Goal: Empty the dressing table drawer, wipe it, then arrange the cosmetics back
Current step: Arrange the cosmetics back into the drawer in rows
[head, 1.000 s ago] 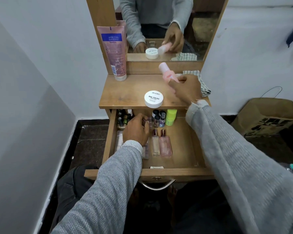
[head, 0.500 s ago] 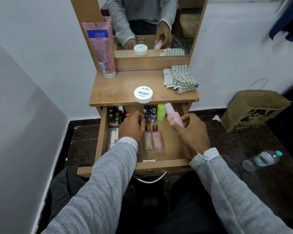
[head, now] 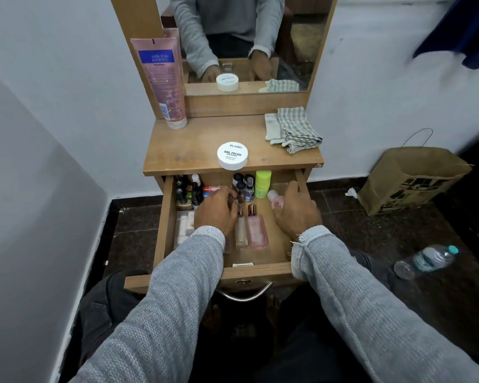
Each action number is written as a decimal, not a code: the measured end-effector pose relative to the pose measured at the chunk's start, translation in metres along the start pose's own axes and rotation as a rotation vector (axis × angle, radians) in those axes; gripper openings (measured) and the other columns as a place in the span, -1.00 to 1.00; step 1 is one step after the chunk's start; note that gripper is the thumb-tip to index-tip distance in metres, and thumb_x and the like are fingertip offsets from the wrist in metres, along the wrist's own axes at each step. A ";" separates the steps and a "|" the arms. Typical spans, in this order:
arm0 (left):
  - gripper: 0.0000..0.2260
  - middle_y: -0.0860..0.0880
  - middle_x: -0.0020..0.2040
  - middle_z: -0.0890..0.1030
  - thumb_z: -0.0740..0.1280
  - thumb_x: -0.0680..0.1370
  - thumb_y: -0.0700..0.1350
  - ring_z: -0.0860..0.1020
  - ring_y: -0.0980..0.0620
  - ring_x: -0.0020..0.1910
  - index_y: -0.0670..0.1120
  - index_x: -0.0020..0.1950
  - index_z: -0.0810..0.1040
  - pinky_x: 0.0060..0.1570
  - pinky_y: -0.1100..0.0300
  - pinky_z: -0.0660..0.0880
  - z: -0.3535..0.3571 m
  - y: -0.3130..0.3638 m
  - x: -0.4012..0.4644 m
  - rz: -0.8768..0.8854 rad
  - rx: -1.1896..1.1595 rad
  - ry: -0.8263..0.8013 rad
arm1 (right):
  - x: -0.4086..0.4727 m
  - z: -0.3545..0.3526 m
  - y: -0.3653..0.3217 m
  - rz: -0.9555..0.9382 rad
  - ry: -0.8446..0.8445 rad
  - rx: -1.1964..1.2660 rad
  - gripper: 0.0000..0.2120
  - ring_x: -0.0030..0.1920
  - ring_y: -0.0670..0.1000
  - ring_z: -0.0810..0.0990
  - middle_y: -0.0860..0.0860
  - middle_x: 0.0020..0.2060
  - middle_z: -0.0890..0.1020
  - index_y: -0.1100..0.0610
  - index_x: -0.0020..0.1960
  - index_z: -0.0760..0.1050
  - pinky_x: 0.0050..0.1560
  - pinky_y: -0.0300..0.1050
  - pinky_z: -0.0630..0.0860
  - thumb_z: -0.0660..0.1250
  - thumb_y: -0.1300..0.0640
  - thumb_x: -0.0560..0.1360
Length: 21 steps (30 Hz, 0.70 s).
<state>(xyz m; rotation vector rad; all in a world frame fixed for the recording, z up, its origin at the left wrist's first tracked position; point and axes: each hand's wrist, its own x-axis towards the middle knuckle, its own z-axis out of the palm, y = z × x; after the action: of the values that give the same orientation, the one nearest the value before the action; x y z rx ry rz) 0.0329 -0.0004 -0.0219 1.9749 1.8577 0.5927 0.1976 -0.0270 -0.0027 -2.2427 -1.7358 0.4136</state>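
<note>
The wooden drawer [head: 263,269] stands pulled open below the dressing table top [head: 183,150]. Inside are small nail polish bottles [head: 187,193] at the back left, dark-capped bottles [head: 244,185], a lime green jar [head: 262,183] and two perfume bottles [head: 256,230] lying flat. My right hand [head: 296,211] is in the drawer's right side, wrapped around a pink bottle [head: 275,199] near the floor of the drawer. My left hand [head: 216,211] rests among the bottles in the middle, fingers curled on a small bottle that is mostly hidden.
On the table top sit a white nail polish remover tub [head: 232,155], a checked cloth [head: 295,129] at the right and a tall pink tube [head: 163,81] leaning on the mirror frame. A brown paper bag [head: 415,178] and a water bottle [head: 426,261] lie on the floor at right.
My right hand has carried the pink bottle from above the table top down into the drawer's right side. My left hand has stayed among the bottles in the drawer.
</note>
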 end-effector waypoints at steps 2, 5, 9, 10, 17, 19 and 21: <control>-0.88 0.02 0.01 0.65 0.28 0.55 -0.11 0.60 -0.03 -0.06 0.02 0.06 0.53 -0.13 0.16 0.50 0.000 0.000 0.000 0.000 -0.003 -0.003 | 0.002 0.005 0.001 -0.018 0.009 -0.043 -0.71 0.09 0.23 0.55 0.21 0.12 0.51 0.21 0.19 0.32 -0.08 -0.02 0.44 0.25 0.06 0.58; -0.89 0.04 -0.01 0.64 0.28 0.54 -0.11 0.59 -0.02 -0.08 0.04 0.04 0.53 -0.16 0.19 0.46 0.001 -0.001 0.000 -0.003 -0.009 -0.003 | 0.004 0.013 0.004 -0.047 -0.024 -0.119 -0.69 0.04 0.21 0.59 0.19 0.00 0.59 0.22 0.22 0.32 -0.04 0.02 0.51 0.25 0.06 0.57; -0.89 0.04 -0.01 0.65 0.29 0.55 -0.10 0.59 -0.02 -0.05 0.04 0.05 0.53 -0.15 0.22 0.41 0.002 0.000 0.001 -0.008 -0.013 0.000 | 0.011 0.017 0.005 -0.077 -0.089 -0.189 -0.73 0.00 0.22 0.62 0.18 0.01 0.62 0.21 0.22 0.33 -0.08 0.04 0.54 0.26 0.16 0.57; -0.89 0.04 -0.01 0.65 0.29 0.55 -0.10 0.59 -0.02 -0.05 0.04 0.06 0.53 -0.15 0.22 0.40 0.002 0.000 0.000 -0.008 -0.014 -0.001 | 0.012 0.017 0.006 -0.087 -0.091 -0.210 -0.73 0.00 0.22 0.63 0.19 0.02 0.62 0.21 0.23 0.33 -0.08 0.04 0.54 0.26 0.18 0.56; -0.88 0.03 0.00 0.64 0.30 0.55 -0.10 0.57 0.00 -0.09 0.03 0.07 0.52 -0.17 0.22 0.40 0.002 -0.001 -0.001 -0.009 -0.013 -0.008 | 0.012 0.021 0.008 -0.158 -0.106 -0.299 -0.56 0.04 0.23 0.61 0.21 0.14 0.50 0.20 0.37 0.25 -0.05 0.04 0.55 0.29 0.22 0.54; -0.88 0.03 -0.01 0.64 0.30 0.55 -0.11 0.57 0.00 -0.10 0.03 0.07 0.52 -0.17 0.20 0.44 0.002 -0.002 -0.001 -0.007 -0.017 -0.015 | 0.009 0.020 0.010 -0.196 -0.087 -0.321 -0.51 0.08 0.20 0.58 0.20 0.22 0.44 0.20 0.40 0.25 0.02 0.01 0.55 0.33 0.20 0.53; -0.88 0.03 -0.02 0.64 0.30 0.54 -0.12 0.58 -0.01 -0.09 0.02 0.06 0.52 -0.14 0.19 0.47 0.002 -0.003 0.000 -0.002 -0.021 -0.021 | 0.005 0.020 0.013 -0.251 -0.111 -0.367 -0.47 0.15 0.18 0.52 0.19 0.27 0.39 0.21 0.41 0.25 0.12 0.01 0.52 0.36 0.22 0.51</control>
<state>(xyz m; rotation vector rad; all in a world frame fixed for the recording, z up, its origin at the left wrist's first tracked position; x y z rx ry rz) 0.0316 -0.0002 -0.0246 1.9582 1.8331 0.5863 0.2027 -0.0241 -0.0261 -2.2226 -2.2761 0.1770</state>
